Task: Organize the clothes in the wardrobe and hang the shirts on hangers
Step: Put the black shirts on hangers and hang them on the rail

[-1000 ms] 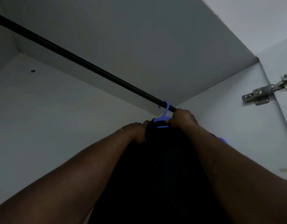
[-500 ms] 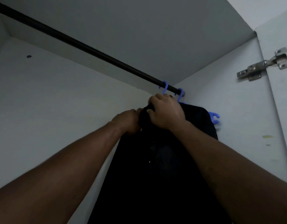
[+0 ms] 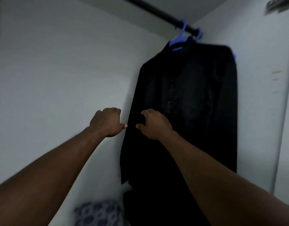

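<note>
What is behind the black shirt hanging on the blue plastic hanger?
A second blue hanger hooks the dark rail behind the black shirt; whatever it carries is covered.

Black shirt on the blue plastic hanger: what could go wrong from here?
The left hand and right hand are at the edge of the black shirt; a tug might tilt the blue plastic hanger or slide the shirt off. The hanger sits at the end of the dark rod beside a second blue hook, so a shoulder may bunch.
</note>
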A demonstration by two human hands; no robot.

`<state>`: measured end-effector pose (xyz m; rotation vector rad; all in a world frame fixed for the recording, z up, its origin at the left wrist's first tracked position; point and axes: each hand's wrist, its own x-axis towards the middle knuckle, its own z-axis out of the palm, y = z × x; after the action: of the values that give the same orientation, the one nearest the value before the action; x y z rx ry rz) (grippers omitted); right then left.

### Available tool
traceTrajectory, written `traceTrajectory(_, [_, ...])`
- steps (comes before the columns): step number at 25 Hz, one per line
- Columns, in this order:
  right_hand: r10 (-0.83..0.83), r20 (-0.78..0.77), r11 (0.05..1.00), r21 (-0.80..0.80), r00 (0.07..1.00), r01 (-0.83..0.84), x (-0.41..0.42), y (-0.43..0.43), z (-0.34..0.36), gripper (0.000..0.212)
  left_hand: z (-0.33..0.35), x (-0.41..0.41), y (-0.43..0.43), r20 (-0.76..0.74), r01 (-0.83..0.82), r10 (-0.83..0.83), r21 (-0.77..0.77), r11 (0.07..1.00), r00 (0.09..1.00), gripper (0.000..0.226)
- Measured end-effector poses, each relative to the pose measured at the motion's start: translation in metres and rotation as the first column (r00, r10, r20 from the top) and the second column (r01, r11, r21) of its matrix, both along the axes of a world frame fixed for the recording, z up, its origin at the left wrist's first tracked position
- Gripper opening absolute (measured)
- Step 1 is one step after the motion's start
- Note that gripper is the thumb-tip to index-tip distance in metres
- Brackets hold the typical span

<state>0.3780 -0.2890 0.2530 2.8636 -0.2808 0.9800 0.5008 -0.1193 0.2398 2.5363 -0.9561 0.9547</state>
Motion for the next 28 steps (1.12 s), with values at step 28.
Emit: traceTrajectory(28, [0.267,-0.299,0.941,0.286,0.916,-0.181,-0.178,0.037,-0.230,0.092,-0.216,-0.270,0.129,-0.326,-0.384,0.453,0.255,0.887,0.830,0.099])
